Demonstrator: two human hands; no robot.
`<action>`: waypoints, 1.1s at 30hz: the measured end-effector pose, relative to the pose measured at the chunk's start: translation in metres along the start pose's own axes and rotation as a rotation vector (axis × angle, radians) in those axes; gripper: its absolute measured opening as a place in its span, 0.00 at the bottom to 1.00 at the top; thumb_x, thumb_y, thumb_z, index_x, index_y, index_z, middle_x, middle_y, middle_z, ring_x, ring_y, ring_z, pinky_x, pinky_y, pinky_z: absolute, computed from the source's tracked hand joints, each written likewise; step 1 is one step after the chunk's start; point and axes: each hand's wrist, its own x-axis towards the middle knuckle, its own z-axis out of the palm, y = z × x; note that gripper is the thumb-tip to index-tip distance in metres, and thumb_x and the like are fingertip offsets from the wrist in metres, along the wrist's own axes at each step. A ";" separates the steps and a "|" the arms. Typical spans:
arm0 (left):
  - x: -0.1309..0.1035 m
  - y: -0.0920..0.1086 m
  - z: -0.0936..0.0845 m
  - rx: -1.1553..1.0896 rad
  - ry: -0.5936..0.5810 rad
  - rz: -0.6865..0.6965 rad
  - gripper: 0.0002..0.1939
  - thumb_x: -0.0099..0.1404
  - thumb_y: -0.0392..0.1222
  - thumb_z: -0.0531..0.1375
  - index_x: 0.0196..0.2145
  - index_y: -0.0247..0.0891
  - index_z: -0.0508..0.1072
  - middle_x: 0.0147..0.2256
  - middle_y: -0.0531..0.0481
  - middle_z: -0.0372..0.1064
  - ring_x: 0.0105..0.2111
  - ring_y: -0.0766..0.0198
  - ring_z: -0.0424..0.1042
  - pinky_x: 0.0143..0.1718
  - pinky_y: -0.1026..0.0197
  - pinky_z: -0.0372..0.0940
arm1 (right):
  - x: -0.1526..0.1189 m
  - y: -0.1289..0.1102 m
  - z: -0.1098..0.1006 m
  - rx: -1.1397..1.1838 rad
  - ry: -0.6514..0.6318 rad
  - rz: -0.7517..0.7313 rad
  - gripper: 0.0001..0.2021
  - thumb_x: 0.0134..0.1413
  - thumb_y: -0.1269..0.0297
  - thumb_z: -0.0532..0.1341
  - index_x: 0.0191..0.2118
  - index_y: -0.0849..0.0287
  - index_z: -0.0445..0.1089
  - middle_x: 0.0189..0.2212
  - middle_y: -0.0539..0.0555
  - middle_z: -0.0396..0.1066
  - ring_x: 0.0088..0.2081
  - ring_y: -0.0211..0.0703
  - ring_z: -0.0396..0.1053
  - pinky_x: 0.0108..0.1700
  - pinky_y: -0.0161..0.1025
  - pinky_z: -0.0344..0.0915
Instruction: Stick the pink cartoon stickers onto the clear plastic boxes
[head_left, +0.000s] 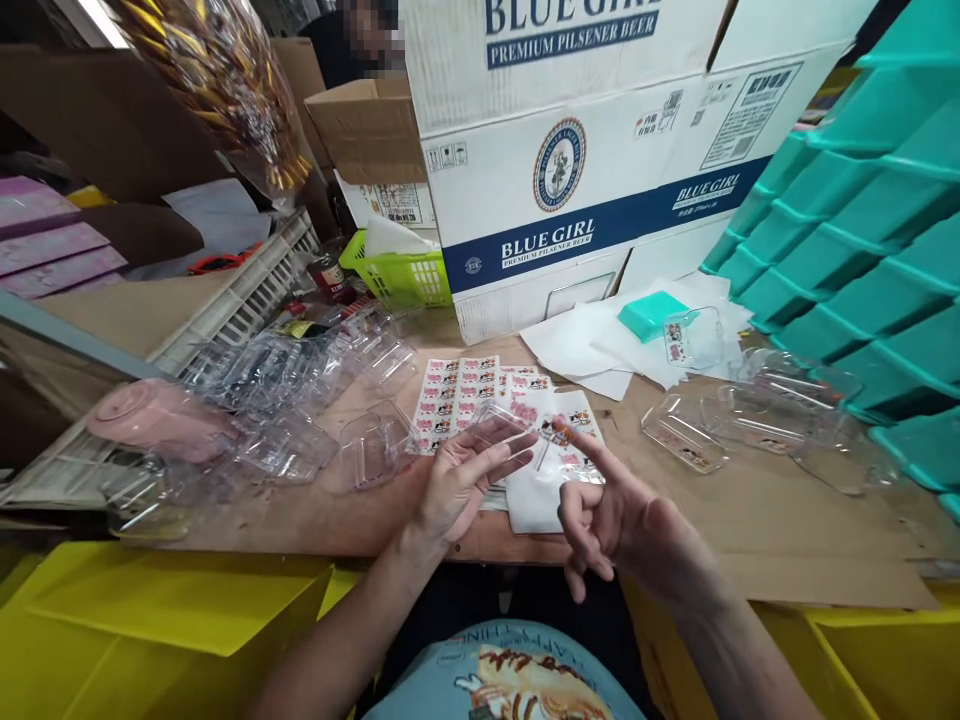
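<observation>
My left hand (pixel 465 480) grips a clear plastic case (pixel 499 425) above the table's front edge. Just right of it, my right hand (pixel 611 510) has its index finger stretched toward a small cartoon sticker (pixel 556 430), which seems to be on the fingertip; the other fingers are curled. Sheets of pink and cartoon stickers (pixel 457 395) lie beyond my hands, and a partly peeled white sheet (pixel 529 500) lies between them. To the right rest several clear cases with stickers (pixel 686 435). A clear case without a visible sticker (pixel 367 450) sits left of my left hand.
Clear cases (pixel 277 375) and a pink object (pixel 161 418) crowd the left. White beer cartons (pixel 600 130) and a lime basket (pixel 397 275) stand behind. Teal bins (pixel 862 230) rise at right; yellow bins (pixel 165 600) are below the table. A person (pixel 349 40) is at the back.
</observation>
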 end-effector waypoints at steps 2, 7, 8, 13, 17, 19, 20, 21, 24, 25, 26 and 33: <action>-0.002 -0.005 0.004 -0.009 0.030 0.000 0.14 0.54 0.33 0.69 0.40 0.39 0.79 0.42 0.48 0.79 0.46 0.54 0.77 0.53 0.50 0.69 | -0.007 0.013 0.005 0.118 -0.011 0.032 0.46 0.51 0.38 0.63 0.70 0.44 0.43 0.27 0.47 0.67 0.18 0.31 0.55 0.27 0.43 0.73; -0.003 -0.015 0.005 0.028 0.035 0.015 0.14 0.55 0.32 0.69 0.40 0.37 0.79 0.39 0.48 0.80 0.40 0.59 0.78 0.50 0.54 0.71 | -0.007 0.028 0.010 0.263 -0.015 0.020 0.40 0.54 0.41 0.62 0.68 0.44 0.48 0.27 0.47 0.67 0.18 0.28 0.52 0.25 0.41 0.74; -0.003 -0.016 0.005 0.031 0.028 0.017 0.13 0.55 0.33 0.69 0.40 0.37 0.79 0.39 0.48 0.80 0.40 0.59 0.78 0.50 0.55 0.71 | -0.006 0.029 0.010 0.272 -0.011 0.020 0.39 0.54 0.41 0.62 0.68 0.44 0.49 0.27 0.47 0.67 0.18 0.28 0.52 0.25 0.40 0.74; -0.003 -0.019 0.002 0.023 0.033 0.015 0.13 0.55 0.34 0.70 0.40 0.37 0.79 0.39 0.48 0.80 0.41 0.59 0.78 0.49 0.55 0.71 | -0.003 0.033 0.006 0.311 -0.011 0.020 0.37 0.57 0.43 0.61 0.68 0.45 0.49 0.25 0.45 0.65 0.18 0.28 0.51 0.25 0.40 0.74; -0.003 -0.018 0.002 0.006 0.034 0.019 0.12 0.55 0.32 0.69 0.39 0.36 0.79 0.38 0.49 0.80 0.40 0.62 0.77 0.48 0.58 0.71 | -0.004 0.039 0.002 0.329 0.002 0.014 0.37 0.58 0.43 0.60 0.68 0.47 0.48 0.26 0.46 0.65 0.18 0.28 0.52 0.24 0.40 0.74; -0.002 -0.018 0.003 -0.005 0.031 0.017 0.12 0.55 0.32 0.69 0.39 0.37 0.79 0.39 0.49 0.79 0.41 0.62 0.77 0.48 0.59 0.71 | -0.003 0.042 0.001 0.333 0.013 0.012 0.37 0.59 0.44 0.59 0.68 0.48 0.47 0.26 0.46 0.65 0.19 0.28 0.52 0.24 0.40 0.74; -0.002 -0.017 0.004 -0.009 0.029 0.013 0.12 0.55 0.31 0.68 0.39 0.37 0.79 0.40 0.49 0.79 0.41 0.62 0.77 0.49 0.59 0.70 | -0.003 0.042 0.001 0.333 0.016 0.012 0.37 0.59 0.44 0.59 0.68 0.48 0.47 0.26 0.47 0.66 0.19 0.28 0.52 0.24 0.40 0.74; -0.002 -0.017 0.004 -0.010 0.028 0.010 0.13 0.55 0.31 0.68 0.40 0.37 0.79 0.40 0.48 0.79 0.41 0.62 0.77 0.49 0.59 0.70 | -0.003 0.043 0.000 0.332 0.018 0.014 0.37 0.59 0.45 0.60 0.68 0.48 0.47 0.26 0.47 0.66 0.19 0.28 0.52 0.24 0.40 0.74; -0.001 -0.015 0.006 -0.006 0.030 0.007 0.13 0.55 0.30 0.68 0.40 0.37 0.80 0.40 0.48 0.79 0.40 0.63 0.77 0.48 0.60 0.70 | -0.001 0.043 0.000 0.326 0.020 0.015 0.36 0.59 0.46 0.60 0.68 0.49 0.47 0.26 0.47 0.66 0.19 0.28 0.52 0.25 0.40 0.74; -0.001 -0.014 0.006 -0.004 0.034 0.007 0.13 0.55 0.30 0.68 0.39 0.37 0.80 0.40 0.48 0.79 0.40 0.63 0.77 0.48 0.61 0.70 | -0.001 0.043 0.000 0.325 0.021 0.016 0.36 0.60 0.46 0.60 0.68 0.49 0.47 0.26 0.47 0.66 0.19 0.28 0.52 0.25 0.40 0.74; -0.001 -0.014 0.006 -0.003 0.037 0.007 0.12 0.55 0.30 0.68 0.39 0.37 0.80 0.40 0.48 0.79 0.40 0.63 0.77 0.47 0.61 0.70 | -0.001 0.043 -0.001 0.325 0.023 0.017 0.36 0.60 0.46 0.59 0.68 0.49 0.47 0.26 0.47 0.66 0.19 0.28 0.52 0.25 0.39 0.74; 0.000 -0.014 0.006 -0.004 0.039 0.011 0.13 0.54 0.30 0.68 0.39 0.38 0.80 0.41 0.49 0.79 0.40 0.63 0.77 0.47 0.61 0.71 | 0.001 0.044 -0.002 0.314 0.024 0.023 0.35 0.60 0.46 0.59 0.68 0.48 0.47 0.26 0.46 0.66 0.18 0.28 0.51 0.25 0.39 0.74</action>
